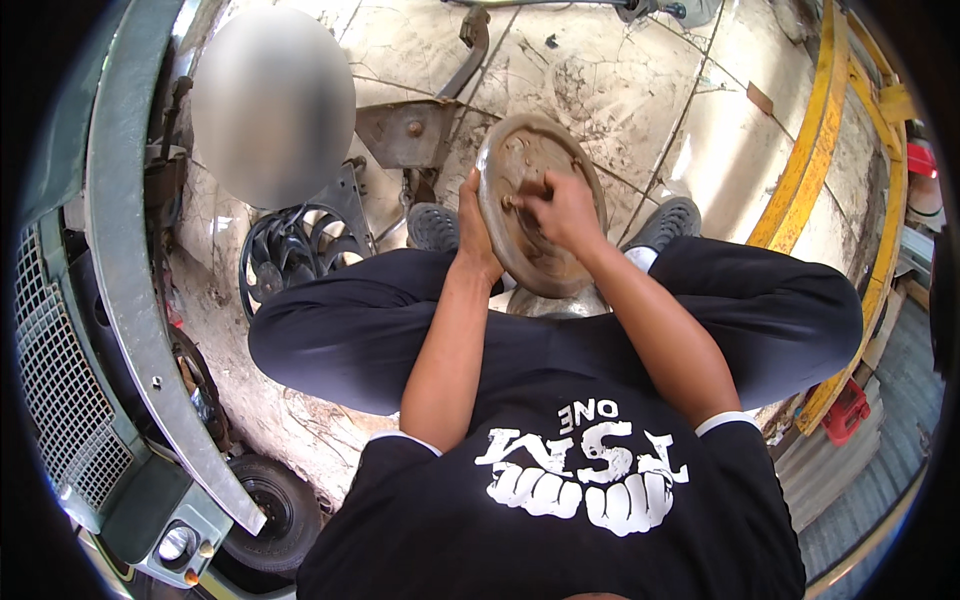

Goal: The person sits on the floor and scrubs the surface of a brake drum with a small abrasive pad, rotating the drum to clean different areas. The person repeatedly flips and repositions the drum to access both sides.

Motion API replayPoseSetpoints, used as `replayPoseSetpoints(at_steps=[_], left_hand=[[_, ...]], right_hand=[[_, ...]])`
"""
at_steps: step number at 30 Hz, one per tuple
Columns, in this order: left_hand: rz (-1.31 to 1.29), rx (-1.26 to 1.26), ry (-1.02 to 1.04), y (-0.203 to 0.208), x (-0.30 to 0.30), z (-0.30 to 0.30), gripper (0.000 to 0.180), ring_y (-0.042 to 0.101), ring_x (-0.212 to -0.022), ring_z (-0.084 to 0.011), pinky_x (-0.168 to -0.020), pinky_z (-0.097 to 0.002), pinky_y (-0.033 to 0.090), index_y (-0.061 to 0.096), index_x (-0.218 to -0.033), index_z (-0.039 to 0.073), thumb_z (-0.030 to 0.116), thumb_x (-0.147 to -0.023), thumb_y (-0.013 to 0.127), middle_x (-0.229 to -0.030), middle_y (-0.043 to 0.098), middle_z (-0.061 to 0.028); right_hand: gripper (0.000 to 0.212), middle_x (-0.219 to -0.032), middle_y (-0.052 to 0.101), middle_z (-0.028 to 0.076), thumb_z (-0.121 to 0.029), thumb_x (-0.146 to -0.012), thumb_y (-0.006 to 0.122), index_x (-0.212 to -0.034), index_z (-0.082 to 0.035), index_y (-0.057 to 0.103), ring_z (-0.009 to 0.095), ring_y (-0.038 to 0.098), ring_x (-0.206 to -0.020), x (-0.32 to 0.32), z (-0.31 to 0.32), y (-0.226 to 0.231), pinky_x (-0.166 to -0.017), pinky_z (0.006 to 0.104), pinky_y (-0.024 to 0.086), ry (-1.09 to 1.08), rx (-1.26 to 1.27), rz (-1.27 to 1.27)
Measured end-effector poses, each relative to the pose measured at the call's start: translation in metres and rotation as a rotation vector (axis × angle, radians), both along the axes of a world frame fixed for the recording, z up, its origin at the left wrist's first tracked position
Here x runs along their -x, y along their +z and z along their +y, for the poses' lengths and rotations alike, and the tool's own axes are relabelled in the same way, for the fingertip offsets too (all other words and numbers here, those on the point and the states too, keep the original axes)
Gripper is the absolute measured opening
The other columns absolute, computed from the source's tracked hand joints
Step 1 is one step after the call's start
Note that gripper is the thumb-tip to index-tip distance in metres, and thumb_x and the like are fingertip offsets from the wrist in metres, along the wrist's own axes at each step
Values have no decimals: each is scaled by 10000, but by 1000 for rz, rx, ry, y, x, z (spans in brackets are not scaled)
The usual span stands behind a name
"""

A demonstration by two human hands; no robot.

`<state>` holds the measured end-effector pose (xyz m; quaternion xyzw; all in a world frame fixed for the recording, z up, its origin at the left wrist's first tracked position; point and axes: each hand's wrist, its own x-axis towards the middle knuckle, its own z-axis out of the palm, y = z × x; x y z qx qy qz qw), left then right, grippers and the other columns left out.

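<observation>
Clasping the left rim of a brown dish-shaped metal part, the left hand points upward; the right hand bends over its face, fingers drawn narrow at a small knob (pinched or merely touched, I cannot tell). The part tilts between the shoes.

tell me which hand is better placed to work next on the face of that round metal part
Probably the right hand: its fingers are at the face of the round metal part, while the left hand is taken up holding the rim.
</observation>
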<state>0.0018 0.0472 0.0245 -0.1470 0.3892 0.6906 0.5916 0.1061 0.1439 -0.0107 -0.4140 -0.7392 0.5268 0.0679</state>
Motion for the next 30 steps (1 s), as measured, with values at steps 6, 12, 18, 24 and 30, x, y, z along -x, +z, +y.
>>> replayPoseSetpoints(at_steps=[6, 12, 18, 24, 30], left_hand=[[45, -9, 1, -12, 2, 1, 767, 694, -1030, -275, -880, -439, 606, 507, -1469, 50, 656, -1017, 380, -1230, 681, -169], [61, -24, -58, -10, 5, -2, 798, 684, -1114, -308, -933, -467, 599, 477, -1495, 54, 671, -1000, 368, -1268, 662, -176], [-21, -58, -5, -9, -2, -1, 819, 686, -1112, -318, -935, -464, 598, 442, -1530, 64, 682, -996, 370, -1331, 634, -189], [13, -86, -92, -13, 5, -13, 810, 634, -1221, -344, -1046, -508, 535, 422, -1543, 70, 671, -1003, 370, -1379, 602, -200], [42, -17, 42, 13, -6, 2, 719, 631, -1174, -333, -1017, -509, 531, 477, -1483, 76, 615, -1012, 405, -1353, 607, -172]], right_hand=[[358, -969, 750, 219, -298, -810, 865, -1027, -34, 759, 389, 724, -941, 2, 4, 19, -832, 444, 551, -12, 89, -117], [423, -982, 743, 236, -363, -798, 878, -1023, -27, 754, 410, 716, -939, -18, -7, 17, -822, 458, 545, 96, 95, -183], [393, -977, 747, 230, -349, -806, 870, -987, -26, 740, 414, 715, -960, -5, -7, 9, -852, 467, 553, -106, 85, -94], [398, -942, 746, 221, -354, -812, 873, -987, -26, 733, 406, 716, -919, -27, -25, 10, -814, 457, 545, 2, 126, -168], [421, -959, 740, 227, -393, -839, 847, -989, -20, 725, 389, 713, -921, -12, -21, 0, -804, 466, 530, -158, 158, -117]])
